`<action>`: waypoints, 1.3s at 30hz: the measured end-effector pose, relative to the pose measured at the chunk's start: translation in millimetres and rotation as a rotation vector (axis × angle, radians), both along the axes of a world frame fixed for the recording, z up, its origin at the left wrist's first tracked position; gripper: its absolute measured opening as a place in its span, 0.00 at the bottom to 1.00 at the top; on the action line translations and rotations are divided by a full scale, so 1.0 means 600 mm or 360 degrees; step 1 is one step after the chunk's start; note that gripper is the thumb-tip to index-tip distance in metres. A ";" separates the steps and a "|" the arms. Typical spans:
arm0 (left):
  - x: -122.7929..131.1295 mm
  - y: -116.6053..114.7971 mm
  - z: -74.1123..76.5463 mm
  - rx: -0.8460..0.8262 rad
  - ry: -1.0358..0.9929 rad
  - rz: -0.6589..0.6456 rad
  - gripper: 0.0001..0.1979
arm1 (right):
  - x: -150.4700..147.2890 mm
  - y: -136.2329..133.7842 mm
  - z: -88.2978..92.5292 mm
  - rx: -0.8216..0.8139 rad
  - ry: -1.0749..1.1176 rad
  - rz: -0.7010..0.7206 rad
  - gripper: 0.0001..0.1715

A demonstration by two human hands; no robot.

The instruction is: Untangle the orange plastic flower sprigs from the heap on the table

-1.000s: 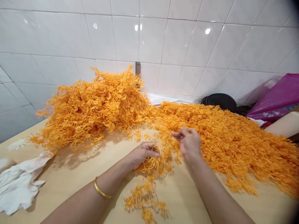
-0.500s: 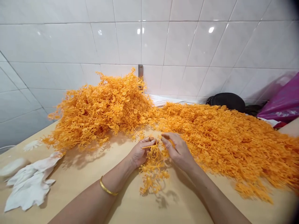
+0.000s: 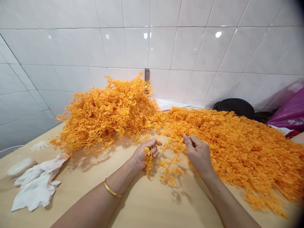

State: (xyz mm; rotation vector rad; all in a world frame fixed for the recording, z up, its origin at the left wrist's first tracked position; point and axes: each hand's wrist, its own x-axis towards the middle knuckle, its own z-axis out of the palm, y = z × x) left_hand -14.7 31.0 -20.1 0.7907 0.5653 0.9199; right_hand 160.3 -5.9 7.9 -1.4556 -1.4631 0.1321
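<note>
Centrally, orange sprigs [image 3: 169, 174] between both hands [image 3: 144, 153] [image 3: 198, 153]

I count two grips at work, the left grip [image 3: 143, 155] and the right grip [image 3: 198, 153], with one gold bangle [image 3: 112, 191] on the left wrist. The orange plastic sprigs are too many for me to number singly. They lie in two heaps, one tall heap [image 3: 106, 114] on the left and one flat heap [image 3: 237, 142] on the right. There is also one small bunch [image 3: 149, 161] and one loose cluster [image 3: 171, 172]. On the one table [image 3: 142, 205] I also count one crumpled white cloth [image 3: 35, 186], one black bag [image 3: 234, 107] and one pink bag [image 3: 288, 114]. One metal bracket [image 3: 147, 76] is on the wall.
</note>
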 end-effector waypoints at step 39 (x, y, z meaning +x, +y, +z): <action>-0.004 0.007 -0.002 -0.0386 -0.0226 0.0092 0.06 | -0.034 -0.005 -0.011 -0.0356 0.0268 0.0747 0.10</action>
